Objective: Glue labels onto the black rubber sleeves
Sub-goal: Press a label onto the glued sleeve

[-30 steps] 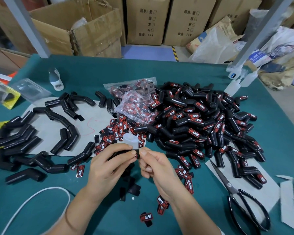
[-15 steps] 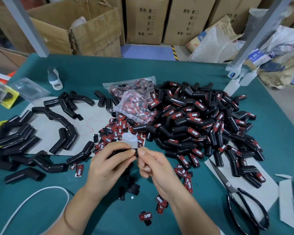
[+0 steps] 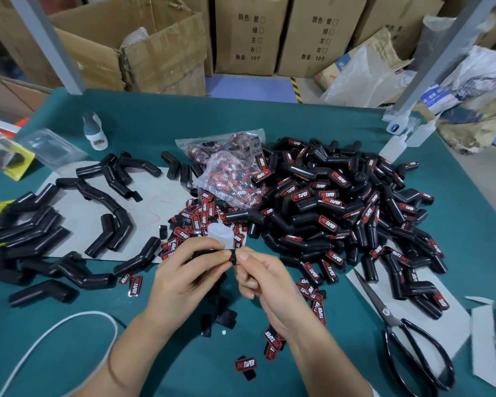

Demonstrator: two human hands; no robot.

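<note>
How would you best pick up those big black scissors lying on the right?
Probably by the looped handles, coming from above on the near side. The scissors lie flat and closed on the green table, handles toward the person, blades pointing away toward the sleeve pile.

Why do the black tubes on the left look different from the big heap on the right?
The left sleeves are plain black; the heap on the right mostly carries red labels. The left sleeves lie spread out, many flat on grey card; the heap is piled up. Both are bent black rubber sleeves on the green table.
</note>
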